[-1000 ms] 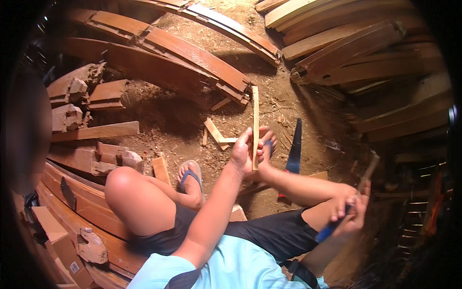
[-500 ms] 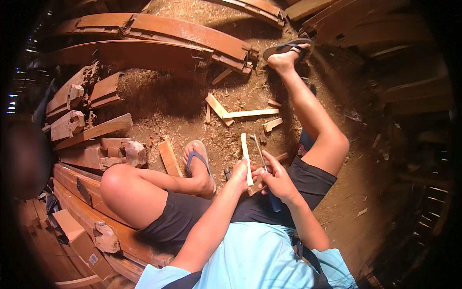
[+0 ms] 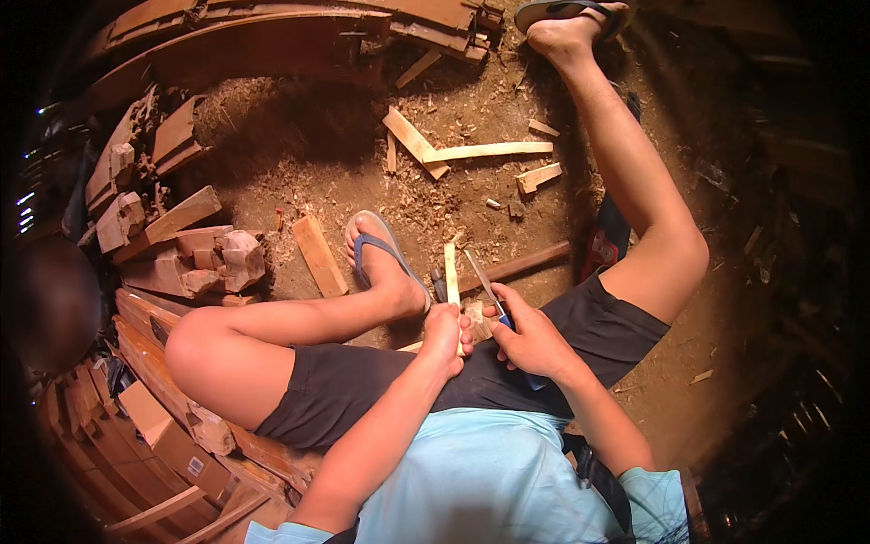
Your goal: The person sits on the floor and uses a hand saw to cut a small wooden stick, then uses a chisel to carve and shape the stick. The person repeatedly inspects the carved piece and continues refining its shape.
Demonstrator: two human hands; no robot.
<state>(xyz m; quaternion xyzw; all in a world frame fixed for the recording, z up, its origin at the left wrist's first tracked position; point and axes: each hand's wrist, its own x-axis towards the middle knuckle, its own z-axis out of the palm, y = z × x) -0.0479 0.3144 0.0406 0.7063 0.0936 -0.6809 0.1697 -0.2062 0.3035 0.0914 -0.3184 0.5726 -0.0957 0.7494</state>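
My left hand (image 3: 444, 339) is closed around the lower end of a slim, pale wood strip (image 3: 451, 272), which points away from me. Just right of it, my right hand (image 3: 533, 342) grips a blue-handled tool with a narrow metal blade (image 3: 481, 273). The blade slants up and left, its tip a little apart from the strip. Whether it is a chisel or a knife I cannot make out. Under my hands, between my thighs, a pale wood block (image 3: 478, 316) shows in part.
Beyond my hands lie a long brown bar (image 3: 521, 264), a flat board (image 3: 319, 257) beside my left foot, and pale offcuts (image 3: 494, 150) among shavings. Curved brown timbers (image 3: 245, 56) stand at the back. Rough timber ends (image 3: 186, 263) and a cardboard box (image 3: 186, 453) are at my left.
The view has shifted, and my right leg stretches farther out. My left hand has turned, its fingers now wrapped round the strip. The blade tilts more to the left.
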